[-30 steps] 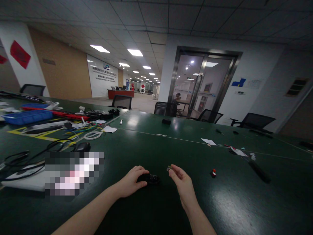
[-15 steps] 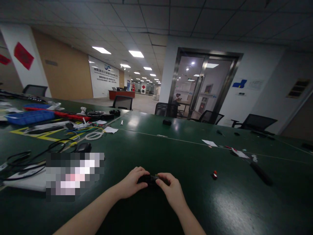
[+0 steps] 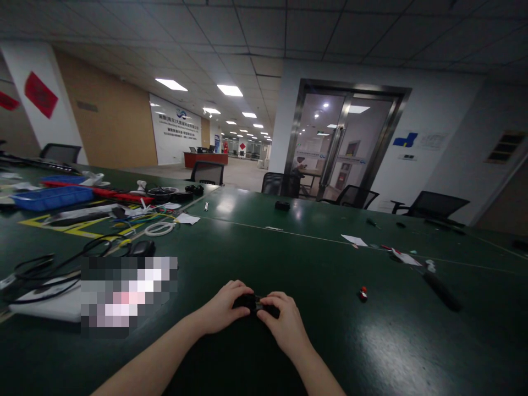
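Observation:
Low over the green table, my left hand (image 3: 225, 309) is closed around a small black object (image 3: 246, 302), thumb in front and fingers behind. My right hand (image 3: 285, 318) pinches at the right end of it, with a dark piece (image 3: 270, 309) showing under its fingers. The fingertips of both hands nearly meet. Whether the two dark parts are joined cannot be made out, as the fingers cover most of them. To the right lies a small red and white item (image 3: 363, 293).
At the left are a blue tray (image 3: 53, 198), a white coiled cable (image 3: 159, 229), black cords, a black mouse-like object (image 3: 142, 248) and a blurred-out patch (image 3: 127, 297). A black block (image 3: 282, 205) stands farther back. A long black item (image 3: 441, 291) and papers lie right.
My right hand has shifted slightly left, closer to the left hand, and its fingers have moved along the dark object. My left hand stays almost still.

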A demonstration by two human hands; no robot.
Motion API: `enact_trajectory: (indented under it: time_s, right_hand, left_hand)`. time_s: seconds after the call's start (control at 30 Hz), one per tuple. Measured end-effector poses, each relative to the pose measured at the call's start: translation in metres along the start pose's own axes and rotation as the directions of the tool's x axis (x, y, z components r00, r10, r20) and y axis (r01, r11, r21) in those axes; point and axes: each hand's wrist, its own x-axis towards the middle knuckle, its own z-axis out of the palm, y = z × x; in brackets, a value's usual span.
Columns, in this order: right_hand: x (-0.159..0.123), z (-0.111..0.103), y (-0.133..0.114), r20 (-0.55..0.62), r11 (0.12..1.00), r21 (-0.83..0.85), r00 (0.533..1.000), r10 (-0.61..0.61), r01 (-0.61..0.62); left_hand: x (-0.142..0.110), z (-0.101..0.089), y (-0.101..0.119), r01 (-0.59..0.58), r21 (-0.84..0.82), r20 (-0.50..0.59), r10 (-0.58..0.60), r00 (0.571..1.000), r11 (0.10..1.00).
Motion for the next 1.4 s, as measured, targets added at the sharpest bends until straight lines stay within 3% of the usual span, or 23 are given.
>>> enact_trajectory:
  time_s: [0.3,0.5,0.8,1.4]
  right_hand:
    - [-0.002,-0.007,0.002,0.039,0.997,0.071,0.999,-0.027,0.024]
    - [-0.003,-0.013,0.003,0.075,0.991,0.126,0.997,0.034,-0.043]
    - [-0.006,-0.014,-0.001,0.029,0.994,0.082,0.997,0.072,-0.075]
    - [-0.003,-0.012,0.01,0.0,0.995,0.098,1.0,0.02,-0.019]
  left_hand:
    - [0.002,0.003,-0.007,-0.036,0.025,-0.027,0.037,0.999,0.999]
    - [0.001,0.002,-0.005,-0.024,0.017,-0.032,0.024,0.999,1.0]
    - [-0.001,0.001,-0.005,-0.017,0.01,-0.019,0.018,1.0,1.0]
    - [0.001,0.001,0.0,-0.006,0.024,-0.011,0.006,1.0,1.0]
